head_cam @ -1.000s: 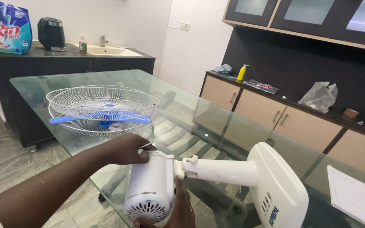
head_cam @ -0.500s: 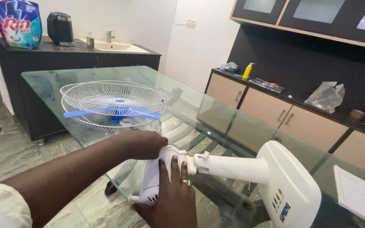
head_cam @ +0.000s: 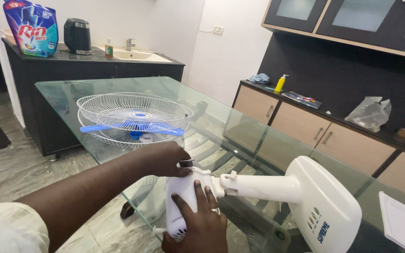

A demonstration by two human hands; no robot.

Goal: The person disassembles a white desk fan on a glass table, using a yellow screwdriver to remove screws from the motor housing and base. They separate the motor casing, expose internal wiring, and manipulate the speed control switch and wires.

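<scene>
A white table fan lies on its side on the glass table [head_cam: 240, 122], with its base [head_cam: 326, 211] to the right and its stem [head_cam: 263, 185] running left to the motor housing [head_cam: 181, 194]. My right hand [head_cam: 200, 225], with a ring on one finger, grips the housing from below and in front. My left hand [head_cam: 165, 159] reaches in from the left and closes on the housing's upper end, where a small metal piece [head_cam: 186, 163] sticks out. Two wire grilles [head_cam: 134, 110] with a blue blade [head_cam: 132, 127] between them rest on the table behind my hands.
A dark counter [head_cam: 94, 65] at the back holds a sink, a black kettle [head_cam: 77, 36] and a blue detergent bag [head_cam: 31, 28]. A low cabinet [head_cam: 305, 122] on the right carries a yellow bottle, a plastic bag and small items. Paper [head_cam: 404, 220] lies at the table's right edge.
The motor housing has turned in my hands, so its vented back now points down. My right hand has shifted over the housing's front. The view has moved slightly, and the grilles stay put.
</scene>
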